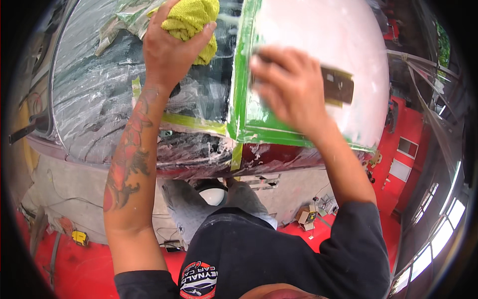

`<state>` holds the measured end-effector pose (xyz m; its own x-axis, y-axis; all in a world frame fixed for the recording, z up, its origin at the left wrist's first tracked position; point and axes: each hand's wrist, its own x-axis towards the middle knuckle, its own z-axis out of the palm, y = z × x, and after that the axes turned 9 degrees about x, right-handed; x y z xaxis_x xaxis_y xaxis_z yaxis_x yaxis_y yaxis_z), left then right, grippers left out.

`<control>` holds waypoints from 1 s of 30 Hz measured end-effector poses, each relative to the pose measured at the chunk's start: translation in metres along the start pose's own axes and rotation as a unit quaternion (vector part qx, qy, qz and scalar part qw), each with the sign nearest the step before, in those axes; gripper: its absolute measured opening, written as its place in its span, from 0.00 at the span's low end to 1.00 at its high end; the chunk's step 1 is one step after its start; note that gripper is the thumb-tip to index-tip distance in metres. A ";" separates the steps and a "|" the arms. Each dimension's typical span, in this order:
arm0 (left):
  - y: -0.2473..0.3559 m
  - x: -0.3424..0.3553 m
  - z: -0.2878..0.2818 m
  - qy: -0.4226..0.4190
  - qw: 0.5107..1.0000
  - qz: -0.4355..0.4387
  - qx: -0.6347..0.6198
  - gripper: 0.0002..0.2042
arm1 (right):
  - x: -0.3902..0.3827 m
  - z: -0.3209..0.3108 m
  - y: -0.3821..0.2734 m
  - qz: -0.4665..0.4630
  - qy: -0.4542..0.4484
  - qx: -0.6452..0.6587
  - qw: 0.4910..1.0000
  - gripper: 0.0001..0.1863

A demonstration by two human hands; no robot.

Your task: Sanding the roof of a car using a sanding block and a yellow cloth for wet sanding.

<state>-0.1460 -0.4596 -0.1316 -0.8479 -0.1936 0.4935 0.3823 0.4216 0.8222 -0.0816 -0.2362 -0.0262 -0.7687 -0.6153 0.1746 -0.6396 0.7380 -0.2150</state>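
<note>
My left hand [172,52] grips a crumpled yellow-green cloth [191,20] over the car's plastic-covered, white-smeared window area [94,74]. On the white car panel [318,25] to the right, my right hand [294,84] is closed over a dark, flat sanding block [338,85], its fingers blurred by motion. The block's right end sticks out past the hand. A green border [242,65] runs along the panel's left and near edges. Yellow masking tape [194,123] crosses the covering near the corner, below my left hand.
Along the near side runs the car's dark red edge [284,154], streaked with white. A white round container [213,196] shows below, between my legs. On the red floor [74,269] are a yellow object [79,237], cables and a small carton [306,215]. Clear plastic sheeting [433,104] hangs at the right.
</note>
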 end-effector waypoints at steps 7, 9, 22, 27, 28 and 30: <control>0.001 0.000 -0.001 -0.004 0.999 -0.029 -0.042 0.24 | -0.030 -0.005 -0.039 0.017 -0.045 0.014 0.999 0.21; 0.002 0.003 0.001 -0.010 0.998 -0.037 -0.050 0.24 | -0.017 -0.002 -0.018 0.000 -0.026 0.002 1.000 0.19; 0.013 0.003 -0.002 -0.022 0.995 -0.073 -0.071 0.24 | -0.011 -0.002 -0.022 0.061 -0.020 0.005 0.998 0.22; 0.002 -0.002 -0.002 0.023 0.999 -0.044 -0.005 0.25 | -0.048 -0.003 -0.053 0.064 -0.020 0.002 0.998 0.21; 0.002 0.000 -0.003 0.011 0.998 -0.049 -0.025 0.25 | -0.048 -0.004 -0.053 0.066 -0.014 0.006 0.998 0.20; 0.005 0.002 -0.004 -0.001 0.998 -0.053 -0.046 0.25 | -0.024 0.002 -0.040 0.047 0.003 -0.009 0.999 0.19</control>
<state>-0.1442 -0.4611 -0.1258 -0.8865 -0.2308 0.4010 0.3216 0.3156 0.8927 -0.0381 -0.2514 -0.0234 -0.8250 -0.5419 0.1600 -0.5649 0.7973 -0.2127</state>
